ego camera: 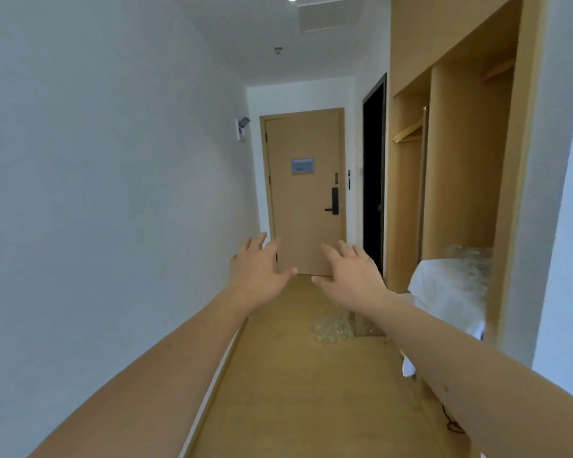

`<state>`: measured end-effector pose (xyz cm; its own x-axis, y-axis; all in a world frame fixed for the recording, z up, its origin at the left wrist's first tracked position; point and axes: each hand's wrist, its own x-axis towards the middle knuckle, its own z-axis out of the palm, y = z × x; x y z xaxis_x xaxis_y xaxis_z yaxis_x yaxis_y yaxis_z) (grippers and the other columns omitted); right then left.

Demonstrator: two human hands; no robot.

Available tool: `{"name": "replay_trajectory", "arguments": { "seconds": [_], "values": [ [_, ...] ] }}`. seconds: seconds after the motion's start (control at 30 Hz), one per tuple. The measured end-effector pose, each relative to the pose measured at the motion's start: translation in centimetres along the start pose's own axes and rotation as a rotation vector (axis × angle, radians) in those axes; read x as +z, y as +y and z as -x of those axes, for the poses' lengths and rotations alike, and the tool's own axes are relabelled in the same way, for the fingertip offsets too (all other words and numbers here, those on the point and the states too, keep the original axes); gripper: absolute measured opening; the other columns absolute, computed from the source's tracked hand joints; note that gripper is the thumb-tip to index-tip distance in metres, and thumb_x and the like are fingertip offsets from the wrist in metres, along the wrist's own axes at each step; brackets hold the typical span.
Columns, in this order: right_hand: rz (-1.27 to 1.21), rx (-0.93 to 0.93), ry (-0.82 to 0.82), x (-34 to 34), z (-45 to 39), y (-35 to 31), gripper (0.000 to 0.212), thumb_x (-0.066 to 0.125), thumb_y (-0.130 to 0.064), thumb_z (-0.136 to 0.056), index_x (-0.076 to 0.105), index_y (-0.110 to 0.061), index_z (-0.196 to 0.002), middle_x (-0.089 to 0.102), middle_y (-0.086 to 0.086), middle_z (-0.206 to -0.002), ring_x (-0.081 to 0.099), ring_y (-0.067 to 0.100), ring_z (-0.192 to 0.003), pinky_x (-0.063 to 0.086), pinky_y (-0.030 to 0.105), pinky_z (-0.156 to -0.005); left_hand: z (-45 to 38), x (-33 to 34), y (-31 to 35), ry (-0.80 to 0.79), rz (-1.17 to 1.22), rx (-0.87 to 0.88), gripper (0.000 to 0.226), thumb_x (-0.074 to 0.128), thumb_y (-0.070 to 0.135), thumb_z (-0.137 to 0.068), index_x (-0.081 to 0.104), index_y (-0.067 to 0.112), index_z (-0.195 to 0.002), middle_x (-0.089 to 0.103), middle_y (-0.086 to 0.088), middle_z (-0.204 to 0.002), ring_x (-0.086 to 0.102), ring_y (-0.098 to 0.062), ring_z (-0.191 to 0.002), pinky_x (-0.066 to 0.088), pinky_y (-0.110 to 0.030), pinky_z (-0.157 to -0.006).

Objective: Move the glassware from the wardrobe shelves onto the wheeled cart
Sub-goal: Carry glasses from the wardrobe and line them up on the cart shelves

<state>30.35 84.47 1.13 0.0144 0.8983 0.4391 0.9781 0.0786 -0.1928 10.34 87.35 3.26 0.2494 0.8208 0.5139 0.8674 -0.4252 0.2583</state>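
Both my arms reach forward along a narrow hallway. My left hand [258, 269] and my right hand [348, 272] are held out at chest height with fingers spread, holding nothing. Clear glassware [470, 259] stands in a cluster on a white-covered surface [444, 292] at the foot of the open wooden wardrobe [460, 160] on the right. A second cluster of clear glasses [331, 327] sits low over the floor beneath my right hand; what carries it is not visible. Both hands are well apart from either cluster.
A wooden door [306, 193] with a black handle closes the hallway's far end. A dark doorway [374, 173] opens beside it. A white wall runs along the left. Wooden floor [295, 391] stretches ahead. A black cable [452, 423] lies near the wardrobe base.
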Motion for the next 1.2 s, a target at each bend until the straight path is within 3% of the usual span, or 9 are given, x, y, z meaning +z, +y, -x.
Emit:
{"name": "replay_trajectory", "arguments": {
  "seconds": [0.4, 0.67, 1.2],
  "values": [
    [0.066, 0.139, 0.076, 2.6, -11.8, 12.9, 0.079, 0.052, -0.061, -0.094, 0.023, -0.026, -0.159, 0.026, 0.014, -0.163, 0.021, 0.041, -0.149, 0.025, 0.055, -0.120, -16.2, 11.9, 4.3, -0.087, 0.016, 0.215, 0.078, 0.066, 0.057, -0.088, 0.033, 0.033, -0.155, 0.024, -0.007, -0.165, 0.016, -0.031, -0.152, 0.023, -0.058, -0.121],
    [0.097, 0.220, 0.017, 5.9, -19.2, 19.4, 0.075, 0.054, -0.057, -0.095, 0.027, -0.025, -0.157, 0.030, 0.012, -0.160, 0.024, 0.038, -0.147, 0.025, 0.052, -0.119, -26.4, 18.9, 5.8, -0.147, 0.041, 0.261, 0.076, 0.066, 0.050, -0.092, 0.032, 0.029, -0.156, 0.027, -0.009, -0.164, 0.020, -0.031, -0.151, 0.026, -0.054, -0.121],
    [0.196, 0.376, -0.010, 12.3, -32.3, 23.1, 0.074, 0.056, -0.056, -0.094, 0.029, -0.026, -0.156, 0.028, 0.013, -0.161, 0.025, 0.039, -0.147, 0.027, 0.053, -0.117, -41.6, 28.8, 2.7, -0.243, 0.254, 0.399, 0.075, 0.067, 0.046, -0.093, 0.032, 0.028, -0.156, 0.028, -0.004, -0.163, 0.020, -0.026, -0.151, 0.029, -0.050, -0.120]
  ]
}}
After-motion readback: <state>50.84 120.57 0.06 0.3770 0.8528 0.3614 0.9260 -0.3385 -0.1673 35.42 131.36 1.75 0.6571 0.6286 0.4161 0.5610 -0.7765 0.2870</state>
